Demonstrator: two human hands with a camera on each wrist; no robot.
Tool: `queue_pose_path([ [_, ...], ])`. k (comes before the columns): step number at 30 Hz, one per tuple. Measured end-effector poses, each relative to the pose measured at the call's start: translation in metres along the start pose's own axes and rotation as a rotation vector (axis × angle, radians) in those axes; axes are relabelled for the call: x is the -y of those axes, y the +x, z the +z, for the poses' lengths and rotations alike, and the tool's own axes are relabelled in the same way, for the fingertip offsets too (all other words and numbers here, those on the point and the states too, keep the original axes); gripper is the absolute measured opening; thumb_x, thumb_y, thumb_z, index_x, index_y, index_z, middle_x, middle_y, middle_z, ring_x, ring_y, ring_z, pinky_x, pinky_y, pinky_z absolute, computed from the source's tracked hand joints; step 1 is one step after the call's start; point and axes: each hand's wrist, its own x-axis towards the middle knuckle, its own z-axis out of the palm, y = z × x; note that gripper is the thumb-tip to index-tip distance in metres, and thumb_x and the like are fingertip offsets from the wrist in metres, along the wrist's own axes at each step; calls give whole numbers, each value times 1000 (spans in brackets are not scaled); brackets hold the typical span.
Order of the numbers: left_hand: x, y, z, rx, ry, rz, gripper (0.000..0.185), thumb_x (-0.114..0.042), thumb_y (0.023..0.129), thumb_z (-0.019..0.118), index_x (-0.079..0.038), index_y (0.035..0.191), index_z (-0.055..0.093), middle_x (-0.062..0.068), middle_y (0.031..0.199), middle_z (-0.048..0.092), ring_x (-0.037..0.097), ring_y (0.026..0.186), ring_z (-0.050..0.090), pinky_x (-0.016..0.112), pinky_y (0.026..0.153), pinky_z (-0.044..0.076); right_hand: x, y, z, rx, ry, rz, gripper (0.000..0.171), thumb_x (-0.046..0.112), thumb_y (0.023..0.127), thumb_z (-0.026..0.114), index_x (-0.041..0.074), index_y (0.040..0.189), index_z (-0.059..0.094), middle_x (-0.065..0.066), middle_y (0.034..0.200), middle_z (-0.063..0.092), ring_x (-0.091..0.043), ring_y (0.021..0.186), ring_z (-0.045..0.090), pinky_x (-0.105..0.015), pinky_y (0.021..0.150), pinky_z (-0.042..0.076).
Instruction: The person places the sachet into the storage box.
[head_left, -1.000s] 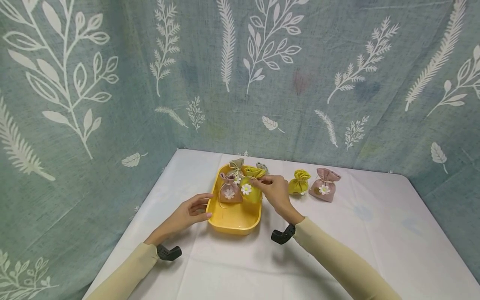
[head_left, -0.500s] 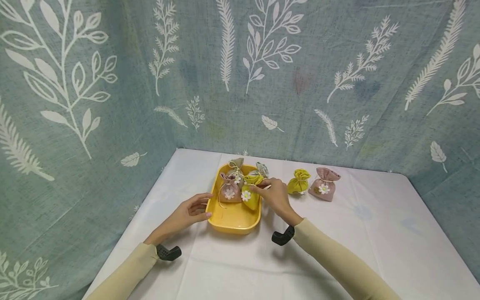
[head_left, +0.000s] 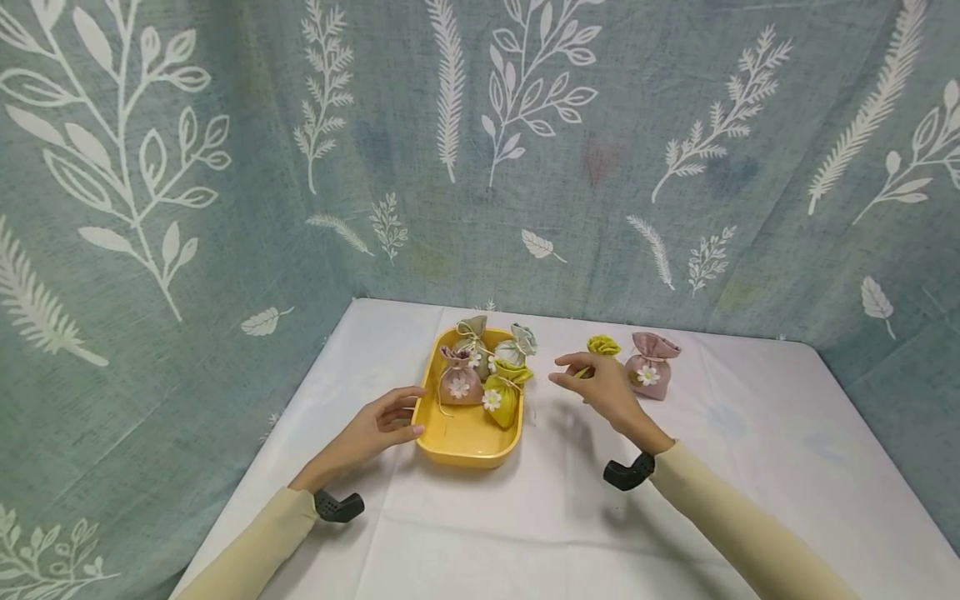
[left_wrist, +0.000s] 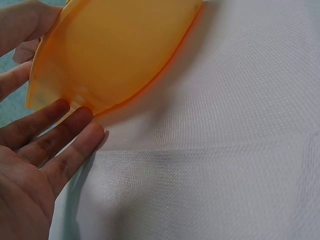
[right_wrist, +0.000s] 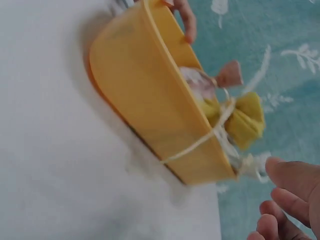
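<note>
Four pouches: stand packed at the far end of the yellow tray [head_left: 450, 446], centre of the head view; the yellow-green pouch [head_left: 501, 398] leans on its right wall.
Left hand [head_left: 372, 432]: fingers straight, pressed against the tray's left side, likely steadying it.
Right hand [head_left: 600, 387]: loosely open, holding nothing, hovering before the second yellow pouch [head_left: 602, 345].
Pink pouch [head_left: 649, 365]: just right of that one, on the white tablecloth [head_left: 525, 533].

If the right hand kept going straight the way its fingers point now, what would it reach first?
Probably the yellow-green pouch on the cloth. The right hand hangs just in front of it and partly covers it, fingers loosely spread and holding nothing. The pink pouch stands further right. Depth between hand and pouch is unclear.
</note>
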Motion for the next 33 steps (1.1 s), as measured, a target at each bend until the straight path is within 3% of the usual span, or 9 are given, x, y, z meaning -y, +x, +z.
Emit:
queue_pose_path([
  [11, -2, 0, 0, -1, 10, -6, 69, -27, 94, 79, -17, 154, 45, 22, 148, 50, 37, 130, 56, 35, 107, 49, -26, -17, -51, -73, -40, 63, 38, 32, 95, 77, 8, 124, 74, -10, 101, 69, -30, 86, 64, -44, 65, 59],
  [20, -3, 1, -1, 0, 28, 0, 68, -27, 95, 78, -18, 153, 45, 20, 148, 50, 36, 130, 56, 35, 107, 49, -48, -24, -83, -139, -99, 132, 43, 41, 96, 74, 9, 125, 73, -12, 106, 70, -40, 92, 65, -49, 72, 60],
  [33, 0, 3, 1, -14, 44, -3, 65, -26, 94, 78, -21, 152, 47, 18, 147, 52, 33, 129, 56, 38, 108, 49, -75, -28, -110, -229, -132, 204, 48, 50, 95, 73, 8, 117, 74, -13, 111, 68, -38, 94, 62, -45, 70, 60],
])
